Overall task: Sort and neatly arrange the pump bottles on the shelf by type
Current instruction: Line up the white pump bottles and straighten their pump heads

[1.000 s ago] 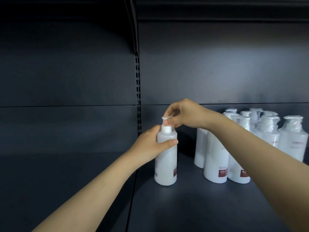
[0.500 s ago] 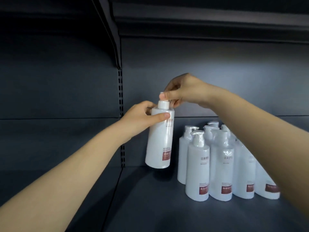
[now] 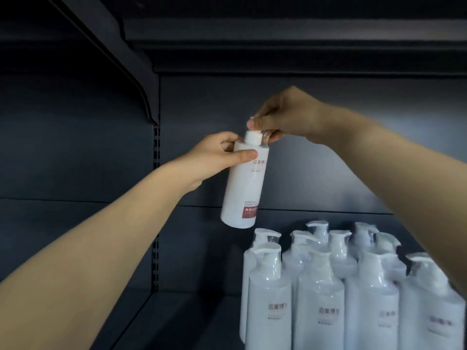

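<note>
A white pump bottle (image 3: pixel 242 188) with a dark red label hangs in the air above the shelf, tilted slightly. My left hand (image 3: pixel 217 157) grips its upper body from the left, thumb across the front. My right hand (image 3: pixel 283 117) pinches the pump head at the top, hiding most of it. Below and to the right, several white pump bottles (image 3: pixel 328 286) wrapped in clear film stand packed together on the dark shelf (image 3: pixel 177 322).
A dark back panel with a slotted upright (image 3: pixel 156 188) runs behind the bottles. A shelf bracket (image 3: pixel 126 59) and the upper shelf edge hang overhead. The shelf part left of the upright is dark and bare.
Both hands have lifted the bottle off the shelf and raised it well above the standing group. The view has shifted closer to that group.
</note>
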Demonstrator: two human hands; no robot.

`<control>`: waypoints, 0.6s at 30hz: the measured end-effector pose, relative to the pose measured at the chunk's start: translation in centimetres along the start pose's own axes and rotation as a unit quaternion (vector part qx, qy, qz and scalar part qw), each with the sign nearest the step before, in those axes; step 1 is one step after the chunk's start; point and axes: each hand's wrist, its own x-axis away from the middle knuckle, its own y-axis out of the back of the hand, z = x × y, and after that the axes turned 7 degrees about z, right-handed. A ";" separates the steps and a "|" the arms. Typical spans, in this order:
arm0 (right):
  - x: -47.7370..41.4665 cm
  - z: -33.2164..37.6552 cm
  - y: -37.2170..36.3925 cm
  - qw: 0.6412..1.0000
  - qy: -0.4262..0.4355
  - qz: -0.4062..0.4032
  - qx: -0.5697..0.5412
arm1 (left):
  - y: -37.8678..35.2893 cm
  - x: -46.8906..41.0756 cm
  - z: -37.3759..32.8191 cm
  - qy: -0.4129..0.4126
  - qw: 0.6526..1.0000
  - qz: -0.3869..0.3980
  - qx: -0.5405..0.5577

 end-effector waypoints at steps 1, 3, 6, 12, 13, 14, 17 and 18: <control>-0.3 -0.4 0.2 1.000 -0.003 -0.004 0.002 | -0.2 -0.4 0.2 0.001 1.000 0.002 0.008; -0.7 -1.3 0.0 1.000 -0.011 0.002 0.010 | -0.6 -1.0 0.9 0.008 1.000 0.013 0.022; -1.1 -2.9 -1.0 0.999 -0.025 0.019 0.012 | -1.2 -1.4 2.5 0.028 0.998 0.040 0.040; -2.1 -5.3 -4.5 0.995 -0.085 0.058 0.007 | -1.8 -1.0 6.2 0.086 0.989 0.086 0.083; -2.1 -5.6 -5.0 0.993 -0.092 0.072 0.003 | -1.8 -0.8 6.7 0.092 0.988 0.091 0.081; -2.1 -5.9 -5.5 0.992 -0.098 0.083 -0.003 | -1.8 -0.7 7.2 0.096 0.988 0.099 0.076; -1.8 -6.3 -6.2 0.987 -0.123 0.104 -0.027 | -1.8 -0.3 8.4 0.104 0.985 0.116 0.075; -1.6 -6.3 -6.4 0.984 -0.132 0.112 -0.032 | -1.9 -0.2 8.8 0.108 0.984 0.117 0.077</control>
